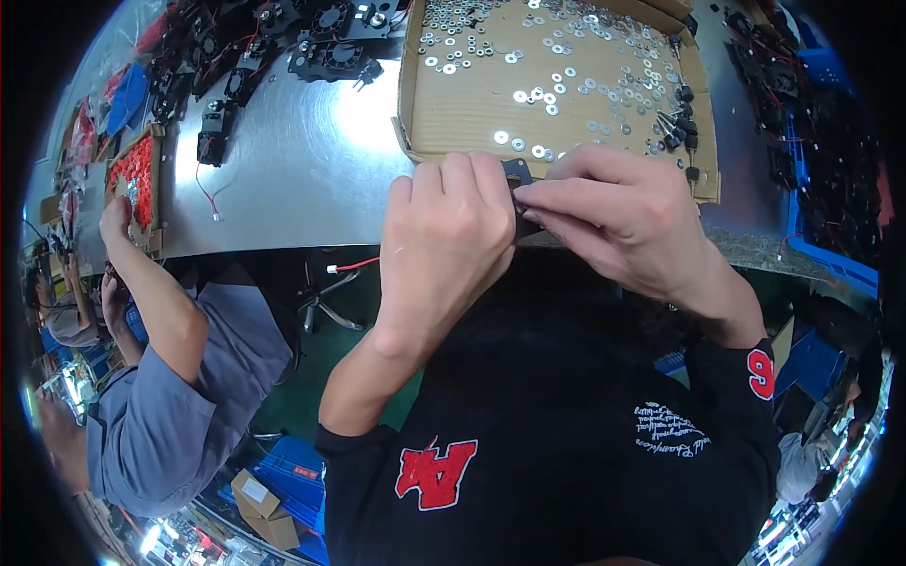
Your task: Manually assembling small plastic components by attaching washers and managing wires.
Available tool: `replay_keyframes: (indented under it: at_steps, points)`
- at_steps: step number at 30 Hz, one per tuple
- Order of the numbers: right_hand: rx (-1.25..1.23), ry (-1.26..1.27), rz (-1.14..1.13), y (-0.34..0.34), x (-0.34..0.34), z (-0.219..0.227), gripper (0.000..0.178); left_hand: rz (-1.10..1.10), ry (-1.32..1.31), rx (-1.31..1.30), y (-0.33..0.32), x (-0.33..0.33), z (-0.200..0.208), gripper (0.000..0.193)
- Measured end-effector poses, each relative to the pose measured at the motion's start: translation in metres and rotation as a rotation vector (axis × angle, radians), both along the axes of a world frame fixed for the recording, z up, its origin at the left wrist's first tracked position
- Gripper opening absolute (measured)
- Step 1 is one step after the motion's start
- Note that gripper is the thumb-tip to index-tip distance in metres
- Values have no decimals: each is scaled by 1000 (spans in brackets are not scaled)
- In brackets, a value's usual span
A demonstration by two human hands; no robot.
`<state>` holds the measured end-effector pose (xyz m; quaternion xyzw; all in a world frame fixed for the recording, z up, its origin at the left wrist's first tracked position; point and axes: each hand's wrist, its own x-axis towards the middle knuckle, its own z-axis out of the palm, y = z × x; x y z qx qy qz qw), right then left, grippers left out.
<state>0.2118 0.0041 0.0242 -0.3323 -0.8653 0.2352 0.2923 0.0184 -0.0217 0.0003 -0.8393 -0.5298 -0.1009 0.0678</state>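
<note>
My left hand (pixel 444 222) is closed around a dark part with a black bracket end (pixel 518 172) showing past its fingers. Most of that part is hidden by the hand. A red wire (pixel 363 265) with a small white connector (pixel 332 270) sticks out on the left side of this hand. Thumb and forefinger of my right hand (pixel 628 217) pinch together against the dark part; what lies between them is too small or covered to make out. Both hands are just in front of the shallow cardboard tray (pixel 453 127), over the bench's near edge.
Loose washers and nuts (pixel 557 90) and several black-headed pieces (pixel 675 127) lie in the tray. Black fan units (pixel 335 57) sit at the back left of the metal bench (pixel 283 160). A blue crate (pixel 840 264) stands right. At left, a co-worker's hand (pixel 115 217) touches a box of red parts (pixel 142 179).
</note>
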Motion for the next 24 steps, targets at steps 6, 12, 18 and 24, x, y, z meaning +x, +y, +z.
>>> replay_keyframes:
  at_steps: [6, 12, 18, 24]
  points:
    - [-67, 57, 53, -1, 0, -5, 21, -26, -3, -5, -3, -2, -1, 38]
    - [-72, 15, 197, 8, 8, -2, 19, -151, -88, -69, 1, -5, 2, 37]
    - [-143, 34, 84, 7, 9, -5, 17, -164, -91, -85, 1, -3, 3, 39]
    - [-270, 112, -50, 0, -1, 3, 34, -134, -71, -41, 3, -3, 4, 28]
